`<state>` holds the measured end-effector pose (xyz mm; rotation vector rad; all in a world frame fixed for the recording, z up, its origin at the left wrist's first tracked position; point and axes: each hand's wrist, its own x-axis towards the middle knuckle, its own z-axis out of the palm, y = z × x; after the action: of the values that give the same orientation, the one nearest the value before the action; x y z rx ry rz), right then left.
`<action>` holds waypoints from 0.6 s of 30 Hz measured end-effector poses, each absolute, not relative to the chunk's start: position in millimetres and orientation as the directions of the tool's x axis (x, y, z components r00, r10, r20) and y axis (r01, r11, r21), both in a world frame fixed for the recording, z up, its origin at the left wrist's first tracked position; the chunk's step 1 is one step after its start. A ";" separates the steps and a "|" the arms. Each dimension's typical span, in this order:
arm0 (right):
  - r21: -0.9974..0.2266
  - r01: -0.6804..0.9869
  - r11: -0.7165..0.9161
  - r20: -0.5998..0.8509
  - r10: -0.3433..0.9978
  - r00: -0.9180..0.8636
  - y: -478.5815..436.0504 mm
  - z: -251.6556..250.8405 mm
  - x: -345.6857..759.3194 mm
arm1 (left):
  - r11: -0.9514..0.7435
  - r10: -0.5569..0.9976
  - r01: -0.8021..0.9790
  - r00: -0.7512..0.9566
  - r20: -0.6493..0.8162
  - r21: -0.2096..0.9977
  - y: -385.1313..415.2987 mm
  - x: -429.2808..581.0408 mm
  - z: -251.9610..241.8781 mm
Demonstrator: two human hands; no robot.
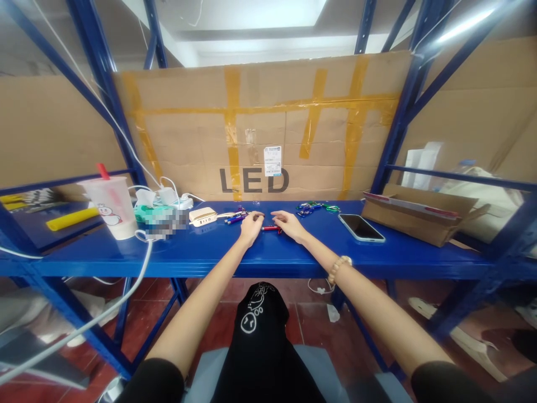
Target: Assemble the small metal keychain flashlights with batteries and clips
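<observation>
My left hand (251,228) is over the blue tabletop near its front edge, fingers curled together around a small dark thing I cannot make out. Facing it, a short gap away, is my right hand (290,226), its fingers bent and thumb near the index finger; whatever they hold is too small to tell. A slim red pen-like stick (271,228) with a red clip-like end lies just below the right fingertips. Left of my left hand is a small pile of blue and purple stick-like pieces (235,217). Beyond my right hand lie green and blue carabiner-like clips (312,209).
A phone (361,228) and an open cardboard box (419,215) are on the right. Leftward stand a cream power bank-like box (203,216), cables and a drink cup (111,207) with a red straw. A large cardboard sheet (184,140) closes off the back.
</observation>
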<state>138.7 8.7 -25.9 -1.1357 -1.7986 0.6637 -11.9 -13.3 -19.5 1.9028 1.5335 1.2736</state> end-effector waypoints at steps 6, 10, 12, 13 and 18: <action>-0.671 0.691 0.270 0.462 0.881 0.105 12.8 -19.3 154.5 | -0.357 0.904 0.764 0.139 0.405 0.537 -15.6 -1.5 -18.2; -0.569 0.817 0.091 0.459 0.860 0.224 15.6 -17.3 170.4 | -0.209 0.909 0.863 -0.002 0.417 0.460 -16.1 -1.3 -18.5; -0.519 0.854 0.022 0.429 0.872 0.238 18.7 -18.6 174.1 | -0.095 0.890 0.888 -0.126 0.438 0.450 -17.2 -2.3 -18.7; -0.492 0.870 0.001 0.412 0.881 0.232 20.8 -19.6 174.7 | -0.046 0.875 0.893 -0.180 0.450 0.447 -17.8 -2.6 -18.8; -0.379 0.925 -0.029 0.337 0.927 0.167 33.2 -22.6 173.9 | 0.050 0.832 0.904 -0.273 0.482 0.425 -16.8 -1.6 -21.0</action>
<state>173.9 33.2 -22.6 -1.9406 -1.7453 0.0040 -1.6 -16.8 -21.0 1.9529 2.3499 1.0994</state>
